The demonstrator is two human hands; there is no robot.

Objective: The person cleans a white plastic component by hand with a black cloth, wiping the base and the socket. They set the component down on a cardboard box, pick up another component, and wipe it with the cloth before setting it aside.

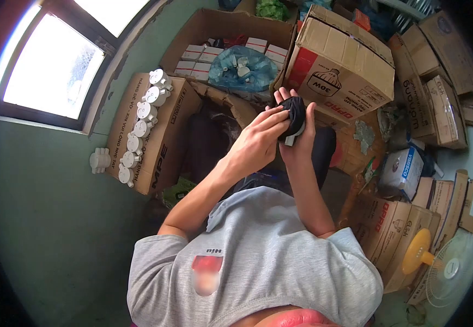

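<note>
Both hands are together in front of the chest. My left hand (260, 134) presses a black cloth (293, 115) with its fingers laid over it. From the other side, my right hand (303, 136) cups a small white piece (290, 140), with the cloth against its top. Most of the white piece is hidden by the cloth and fingers. To the left, white round fittings (147, 112) stand in a row along the edge of a cardboard box (165, 143).
An open carton (193, 24) holds small white boxes and a blue plastic bag (242, 68). Beside it stands a large lamp carton (340, 71). More cartons (397, 226) and a fan (450, 268) are at the right, a window (51, 65) at the upper left.
</note>
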